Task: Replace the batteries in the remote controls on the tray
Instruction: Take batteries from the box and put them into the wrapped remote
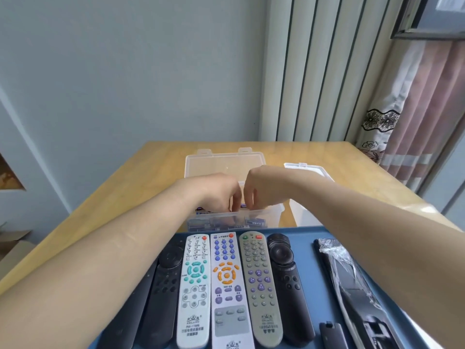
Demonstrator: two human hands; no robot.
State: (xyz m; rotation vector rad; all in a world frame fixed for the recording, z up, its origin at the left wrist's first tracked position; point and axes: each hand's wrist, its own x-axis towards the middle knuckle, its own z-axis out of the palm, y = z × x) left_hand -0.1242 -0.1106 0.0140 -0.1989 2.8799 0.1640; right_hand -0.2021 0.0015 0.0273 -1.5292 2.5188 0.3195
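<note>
On the pale wooden table (100, 197), beside a grey-blue wall (125, 71) and pink curtain (422, 109), the blue tray (312, 229) is carrying the remote controls (226, 285) side by side, just before a clear box (271, 217) of batteries (214, 221). The left hand (221, 190) and right hand (261, 187) are dipping curled fingers (236, 200) into that box; its rim is hiding their tips, so whether either is grasping anything I cannot tell.

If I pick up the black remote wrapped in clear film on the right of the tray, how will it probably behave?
The wrapped remote is probably stiff: its long body lies straight on the tray. The crinkled, glossy film looks loose, so it may slip or shift when gripped. It likely will not roll, since it looks flat.
</note>
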